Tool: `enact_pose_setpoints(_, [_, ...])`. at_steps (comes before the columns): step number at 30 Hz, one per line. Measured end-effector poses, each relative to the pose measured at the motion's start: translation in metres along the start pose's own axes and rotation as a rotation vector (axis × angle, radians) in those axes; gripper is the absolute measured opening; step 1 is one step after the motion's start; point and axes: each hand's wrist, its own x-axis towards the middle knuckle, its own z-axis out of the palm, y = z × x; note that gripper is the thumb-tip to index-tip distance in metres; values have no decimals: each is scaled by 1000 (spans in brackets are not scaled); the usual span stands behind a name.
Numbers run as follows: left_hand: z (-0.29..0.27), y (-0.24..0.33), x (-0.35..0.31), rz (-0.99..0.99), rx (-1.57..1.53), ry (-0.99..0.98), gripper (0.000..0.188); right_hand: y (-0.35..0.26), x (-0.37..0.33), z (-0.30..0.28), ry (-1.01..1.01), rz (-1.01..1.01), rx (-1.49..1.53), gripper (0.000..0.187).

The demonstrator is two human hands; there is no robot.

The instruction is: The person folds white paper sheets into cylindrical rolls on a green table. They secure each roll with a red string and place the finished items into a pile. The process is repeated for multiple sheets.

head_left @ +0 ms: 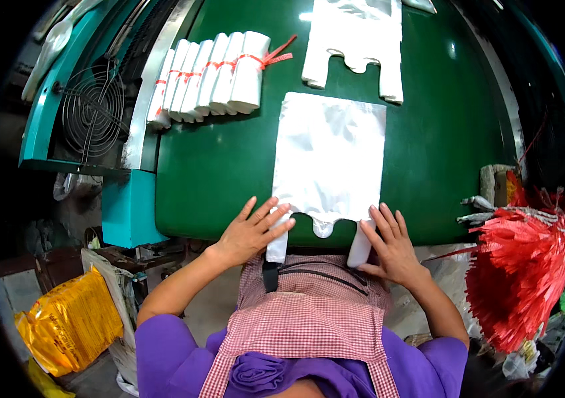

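A flat stack of white plastic T-shirt bags (330, 156) lies on the green belt in front of me, its two handles toward my body. My left hand (252, 231) rests with fingers spread on the left handle. On the right handle lies my right hand (390, 244), fingers stretched out and thumb apart. Both handles hang over the belt's near edge. Farther off is another stack of white bags (355, 33), partly cut off by the picture's top. To the left, several rolled bag bundles (213, 76) stand in a row, tied with red strips.
The green belt (216, 179) runs away from me between metal side rails. A round wire fan guard (95, 111) sits at the left in a teal frame. A bunch of red plastic strips (517, 272) hangs at the right. A yellow package (70, 322) stands low on the left.
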Motion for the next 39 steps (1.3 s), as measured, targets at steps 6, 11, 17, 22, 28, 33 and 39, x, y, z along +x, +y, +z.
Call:
enact_pose_setpoints(6, [-9, -14, 9, 151, -263, 205, 29, 3, -11, 30, 278, -37, -13, 55])
enact_pose_setpoints(11, [-21, -9, 68, -167, -723, 257, 13, 7, 8, 16, 265, -247, 233, 37])
enact_pose_setpoints(17, [-2, -1, 114, -119, -327, 356, 18, -14, 87, 11, 266, 90, 463, 28])
enact_pose_setpoints(22, [-8, 23, 50, 260, -62, 398, 28, -30, 83, 22, 137, -85, -27, 40])
enact_pose_setpoints(28, [-5, 16, 86, 2, -436, 337, 20, -2, 109, 8, 249, 45, 3, 51])
enact_pose_setpoints(33, [-25, -17, 118, -269, -472, 197, 25, -15, 102, 9, 202, -131, 10, 63])
enact_pose_setpoints(39, [-24, 8, 93, -31, -29, 327, 44, -12, 98, 21, 313, -137, 57, 62])
